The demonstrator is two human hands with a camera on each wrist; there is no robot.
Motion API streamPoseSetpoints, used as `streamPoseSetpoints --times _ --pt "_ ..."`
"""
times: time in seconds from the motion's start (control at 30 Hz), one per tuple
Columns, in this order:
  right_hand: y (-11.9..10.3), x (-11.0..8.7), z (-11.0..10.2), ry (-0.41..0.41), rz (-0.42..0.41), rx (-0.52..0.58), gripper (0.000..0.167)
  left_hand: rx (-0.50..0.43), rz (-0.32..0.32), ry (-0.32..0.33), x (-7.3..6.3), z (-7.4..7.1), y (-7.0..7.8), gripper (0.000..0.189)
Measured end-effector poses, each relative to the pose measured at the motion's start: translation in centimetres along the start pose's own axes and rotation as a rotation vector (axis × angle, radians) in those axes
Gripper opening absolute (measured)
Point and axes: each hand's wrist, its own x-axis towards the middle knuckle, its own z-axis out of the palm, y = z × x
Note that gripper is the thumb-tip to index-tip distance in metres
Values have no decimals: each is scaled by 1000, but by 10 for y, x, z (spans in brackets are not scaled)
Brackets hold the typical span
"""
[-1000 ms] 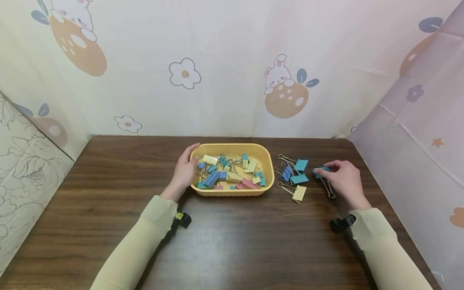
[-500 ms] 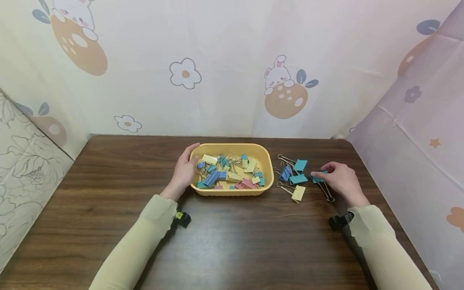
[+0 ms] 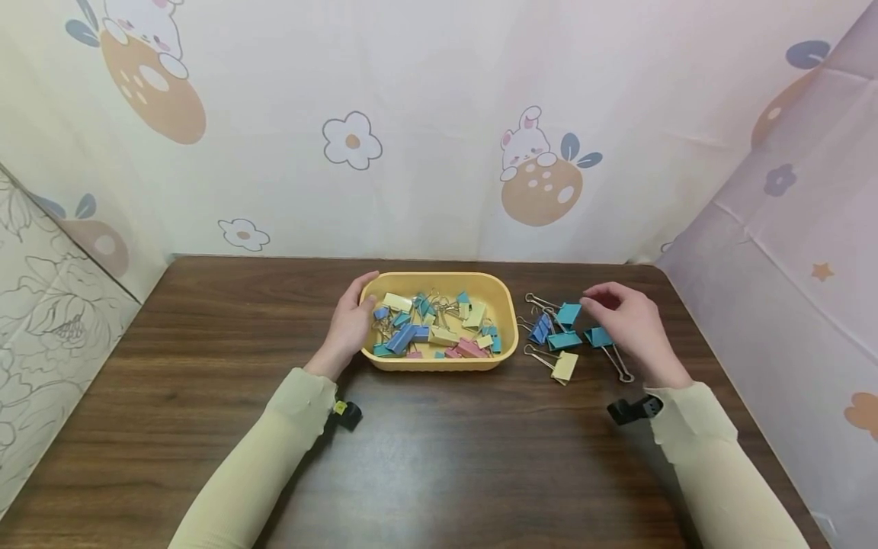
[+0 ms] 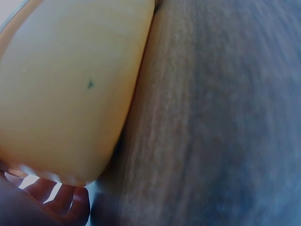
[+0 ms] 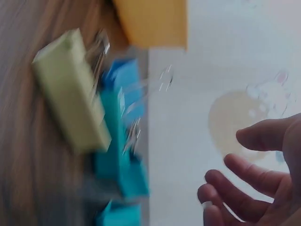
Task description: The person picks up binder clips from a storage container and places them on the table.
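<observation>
My left hand [image 3: 346, 326] grips the left end of a yellow plastic tray [image 3: 439, 365], thumb over the rim and fingers along the outside wall. Inside lie several binder clips in yellow, teal, blue and pink. Over the right part of the table my right hand [image 3: 632, 326] hovers with nothing between thumb and fingers, as the right wrist view confirms. Just left of and below it lies a teal binder clip [image 3: 598, 337], its wire handles toward me. Beside the tray sit a blue binder clip [image 3: 540, 329], a yellow one [image 3: 565, 367] and two more teal ones.
A dark wood-grain table [image 3: 439, 473] carries everything. Behind it hangs a pale curtain [image 3: 425, 206] printed with rabbits and flowers, and more patterned cloth flanks both sides. The tray's right end stands close to the loose clips.
My right hand has let go of the teal binder clip after shifting it slightly left, then lifted up and left of it. The left hand and tray have stayed still.
</observation>
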Motion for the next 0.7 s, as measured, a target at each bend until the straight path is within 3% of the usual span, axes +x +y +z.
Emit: streamPoseSetpoints --times 0.2,0.43,0.7 --pt "-31 3 24 50 -142 72 29 -6 -11 -2 -1 1 2 43" --pt "-66 3 62 -28 -225 180 25 -6 -11 1 -1 0 1 44" --pt "-99 -3 108 -66 -370 141 27 -12 -7 -4 -1 1 1 43"
